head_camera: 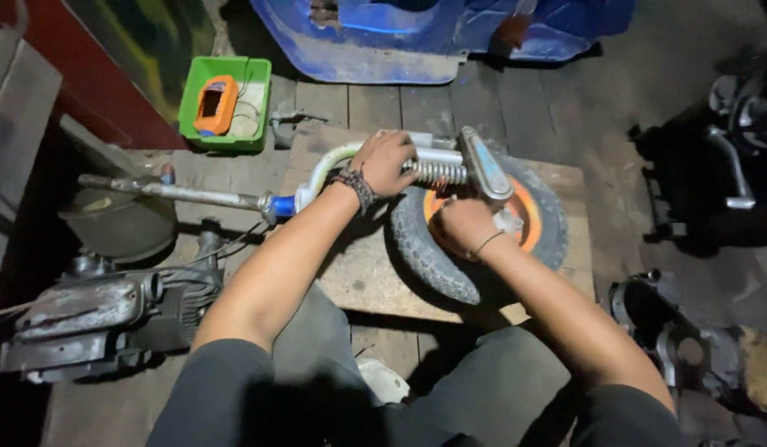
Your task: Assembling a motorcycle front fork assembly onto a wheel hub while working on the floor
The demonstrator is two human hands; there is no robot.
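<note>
Kneeling or sitting low, the person has both hands on a small wheel assembly that lies on a flat board (363,273) on the floor. Nearest, the right hand (464,228) is closed down over the orange hub (526,217) of the knobby tyre (425,248), pressing or gripping something at the centre; the fingers cover it, so I cannot tell what they hold. Just beyond, the left hand (385,162) is wrapped around the pale bent tube (325,165) where it meets the coil spring (440,173), steadying it. A grey arm with a blue inlay (486,164) runs from the spring's end across the top of the wheel. My judgement is that the work is at the hub joint, with 1 hand bracing the frame while the other works the centre; the next move would call for a firm hold on the tube so the wheel does not roll or twist on the board. Room is tight: an engine block (110,319) sits close on the left, a long metal shaft (172,192) reaches left from the tube's blue collar, and dark machine parts (698,348) crowd the right side, with the board's far right edge near the tyre. Farther off, a green tray (259,108) holding an orange meter (215,105) stands clear on the plank floor, and a blue body panel (383,50) lies at the back.
</note>
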